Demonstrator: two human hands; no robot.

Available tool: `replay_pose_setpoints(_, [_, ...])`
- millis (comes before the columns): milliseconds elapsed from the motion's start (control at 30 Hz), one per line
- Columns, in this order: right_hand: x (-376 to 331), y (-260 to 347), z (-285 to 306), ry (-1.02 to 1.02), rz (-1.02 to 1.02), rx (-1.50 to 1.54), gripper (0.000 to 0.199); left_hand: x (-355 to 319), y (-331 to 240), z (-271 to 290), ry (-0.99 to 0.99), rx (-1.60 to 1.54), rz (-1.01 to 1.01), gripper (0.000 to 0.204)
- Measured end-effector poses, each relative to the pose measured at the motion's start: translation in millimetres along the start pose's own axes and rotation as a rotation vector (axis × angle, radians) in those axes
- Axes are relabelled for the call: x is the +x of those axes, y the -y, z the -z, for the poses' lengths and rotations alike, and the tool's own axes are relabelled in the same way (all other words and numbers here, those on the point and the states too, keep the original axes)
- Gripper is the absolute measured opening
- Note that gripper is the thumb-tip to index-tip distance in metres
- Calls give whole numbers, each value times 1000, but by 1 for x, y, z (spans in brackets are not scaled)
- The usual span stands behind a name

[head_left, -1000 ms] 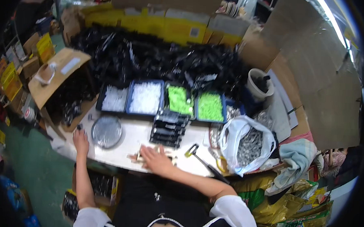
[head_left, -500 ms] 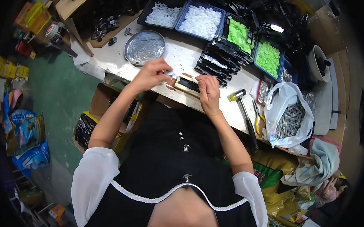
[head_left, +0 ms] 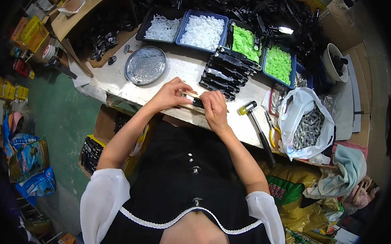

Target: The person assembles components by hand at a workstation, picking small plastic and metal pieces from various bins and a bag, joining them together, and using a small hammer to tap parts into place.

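Observation:
At the table's near edge a narrow black part (head_left: 198, 103) lies in a cream-coloured block, mostly hidden by my fingers. My left hand (head_left: 170, 96) is at its left end, thumb and fingers pinched on a small white piece (head_left: 189, 97) whose shape I cannot make out. From the right, my right hand (head_left: 215, 109) closes over the black part's other end, thumb towards me. Just beyond my right hand stands a row of similar black plastic parts (head_left: 226, 75). A round metal dish (head_left: 145, 66) with a clear, glossy substance lies beyond my left hand.
Trays of white pieces (head_left: 202, 31) and green pieces (head_left: 278, 63) line the back. To the right lie a mallet (head_left: 258, 127), yellow-handled pliers (head_left: 272, 129) and a white bag (head_left: 306, 124) of grey parts. Below the table's left side sits an open carton (head_left: 104, 129).
My left hand has moved right and closer to my right hand, down to the black part. The view has shifted a little. My right hand keeps its place at the block.

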State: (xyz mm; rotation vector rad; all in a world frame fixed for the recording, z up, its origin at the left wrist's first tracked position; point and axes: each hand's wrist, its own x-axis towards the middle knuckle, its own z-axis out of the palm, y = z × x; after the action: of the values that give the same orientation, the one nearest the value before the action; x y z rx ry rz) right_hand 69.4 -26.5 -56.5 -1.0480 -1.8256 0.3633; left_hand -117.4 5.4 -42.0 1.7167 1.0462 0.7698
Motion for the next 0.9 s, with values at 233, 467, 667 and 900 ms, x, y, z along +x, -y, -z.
replay_pose_setpoints(233, [2, 0, -2, 7, 1, -13, 13, -8, 21, -14, -150, -446, 144, 7])
replay_pose_setpoints(467, [5, -1, -3, 11, 24, -31, 13, 2, 7, -8, -73, -240, 246, 8])
replay_pose_setpoints(667, [6, 8, 50, -109, 47, 5, 6, 46, -6, 22, 298, 66, 337, 19])
replay_pose_setpoints(900, [-29, -78, 171, -217, -384, -379, 8, 151, -10, 48, -229, 630, 12, 26])
